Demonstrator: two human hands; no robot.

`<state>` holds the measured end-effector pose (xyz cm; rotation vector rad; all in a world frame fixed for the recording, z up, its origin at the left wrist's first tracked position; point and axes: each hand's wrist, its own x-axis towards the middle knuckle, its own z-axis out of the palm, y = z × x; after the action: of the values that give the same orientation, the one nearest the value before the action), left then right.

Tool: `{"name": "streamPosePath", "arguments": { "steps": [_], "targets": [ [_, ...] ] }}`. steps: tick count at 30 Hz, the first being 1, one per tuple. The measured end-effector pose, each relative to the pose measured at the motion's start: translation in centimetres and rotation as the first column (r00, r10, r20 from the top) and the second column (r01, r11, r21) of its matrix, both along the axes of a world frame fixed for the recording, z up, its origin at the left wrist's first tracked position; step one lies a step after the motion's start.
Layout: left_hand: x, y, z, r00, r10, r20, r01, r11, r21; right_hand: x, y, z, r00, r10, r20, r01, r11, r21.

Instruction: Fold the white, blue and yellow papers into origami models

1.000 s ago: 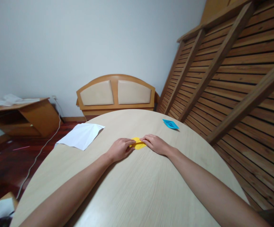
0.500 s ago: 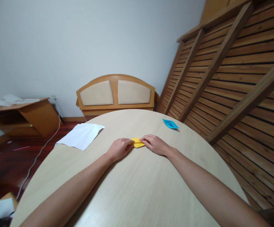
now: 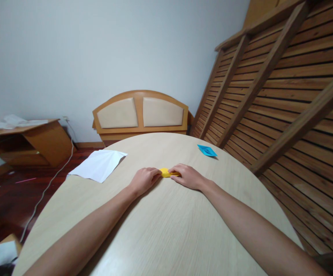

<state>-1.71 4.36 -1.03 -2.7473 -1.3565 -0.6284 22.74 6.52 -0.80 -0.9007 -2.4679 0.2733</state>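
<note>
A small folded yellow paper (image 3: 165,172) lies on the round light-wood table (image 3: 166,230), near its middle. My left hand (image 3: 144,181) presses on the paper's left end with its fingertips. My right hand (image 3: 187,176) lies over the right end, fingers flat along the fold. Most of the paper is hidden between and under my fingers; only a narrow yellow strip shows.
A folded blue paper (image 3: 207,150) sits on the table at the far right. White paper sheets (image 3: 99,165) lie at the table's left edge. A wooden slatted frame (image 3: 284,88) leans along the right. A headboard (image 3: 140,113) and a low desk (image 3: 25,140) stand by the wall.
The yellow paper has been folded flatter and narrower. My right fingers have slid left over it, and both hands have closed in so less yellow shows.
</note>
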Motion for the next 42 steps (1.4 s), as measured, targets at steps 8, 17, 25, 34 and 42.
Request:
{"name": "streamPosePath", "arguments": {
  "steps": [8, 17, 25, 34, 42],
  "targets": [
    [0.4, -0.4, 0.3, 1.0, -0.01, -0.017, 0.01, 0.999, 0.037, -0.5, -0.1, 0.3, 0.995, -0.03, 0.09, 0.022, 0.996, 0.084],
    [0.7, -0.7, 0.8, 0.998, -0.014, -0.066, 0.018, 0.997, 0.069, -1.1, -0.8, 0.9, 0.981, -0.061, 0.186, 0.029, 0.985, 0.17],
    [0.9, -0.8, 0.8, 0.996, -0.049, -0.076, 0.055, 0.995, 0.079, -1.3, -1.0, 1.2, 0.984, -0.025, 0.178, -0.011, 0.98, 0.2],
    [1.1, -1.1, 1.0, 0.993, -0.02, -0.116, 0.03, 0.996, 0.088, -1.3, -0.9, 1.1, 0.987, 0.012, 0.162, -0.042, 0.982, 0.186],
    [1.1, -1.3, 1.4, 0.993, 0.089, -0.073, -0.086, 0.995, 0.046, -1.0, -0.3, 0.5, 0.998, -0.048, -0.034, 0.053, 0.987, 0.152]
  ]
}}
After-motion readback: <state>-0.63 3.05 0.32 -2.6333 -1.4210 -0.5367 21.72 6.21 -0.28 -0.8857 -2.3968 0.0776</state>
